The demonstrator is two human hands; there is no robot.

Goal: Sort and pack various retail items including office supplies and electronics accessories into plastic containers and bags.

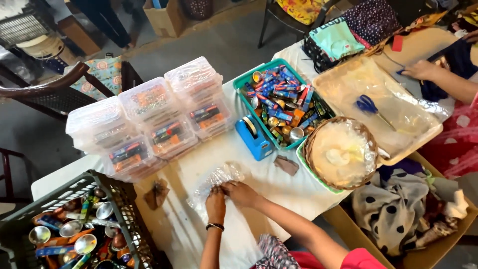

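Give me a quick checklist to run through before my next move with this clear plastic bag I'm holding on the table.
1. Both hands on the bag: ok. Left hand and right hand pinch the near edge of the clear plastic bag.
2. Bag lying flat on the white table: ok, though crinkled.
3. Bag mouth open: cannot tell.
4. Bag contents: cannot tell; the plastic is too glossy.
5. Tape dispenser close by: ok, the blue one stands just beyond the bag.
6. Teal tray of small items stocked: ok, it is full.
7. Scissors near: not ok; they lie on the far tray by another person's hand.
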